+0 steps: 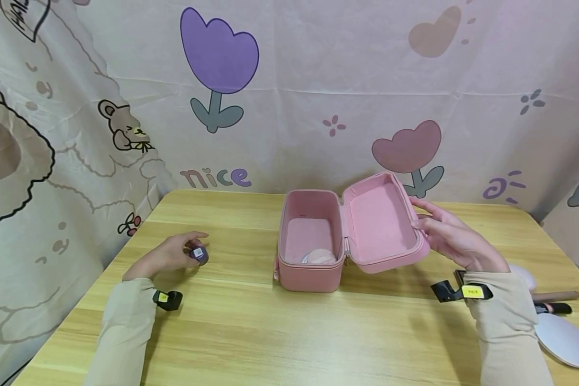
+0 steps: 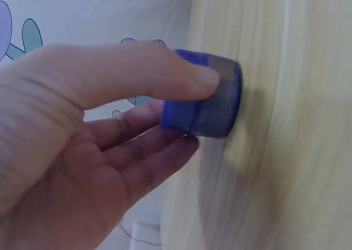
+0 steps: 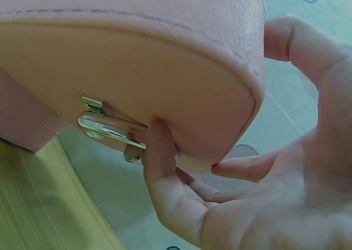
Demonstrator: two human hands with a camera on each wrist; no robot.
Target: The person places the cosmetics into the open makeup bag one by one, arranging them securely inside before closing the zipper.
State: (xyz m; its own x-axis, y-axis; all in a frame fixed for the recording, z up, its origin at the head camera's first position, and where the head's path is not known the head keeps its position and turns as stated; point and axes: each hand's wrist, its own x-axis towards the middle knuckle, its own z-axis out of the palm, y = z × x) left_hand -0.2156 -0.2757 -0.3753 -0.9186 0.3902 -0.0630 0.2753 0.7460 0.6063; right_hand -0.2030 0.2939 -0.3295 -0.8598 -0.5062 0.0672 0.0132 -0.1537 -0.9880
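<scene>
A pink cosmetic case [image 1: 310, 279] stands on the table with its lid [image 1: 378, 225] swung out to the right. My right hand [image 1: 451, 233] holds that lid by its outer edge, thumb at the rim and fingers on the outer side. A metal handle [image 3: 113, 129] shows on the lid's outside in the right wrist view. Inside the case lies a pale round item [image 1: 319, 256]. Over at the left, my left hand [image 1: 171, 252] pinches a small dark blue jar [image 2: 212, 110] between thumb and fingers. The jar's base is at or just above the tabletop; I cannot tell which.
Beside the right forearm lie a white oval object [image 1: 565, 340], a brown stick [image 1: 557, 296] and a black tube [image 1: 555, 308]. Another pale round thing [image 1: 523, 276] is partly covered by the sleeve. A printed cloth [image 1: 289, 96] hangs behind the wooden table [image 1: 251, 332].
</scene>
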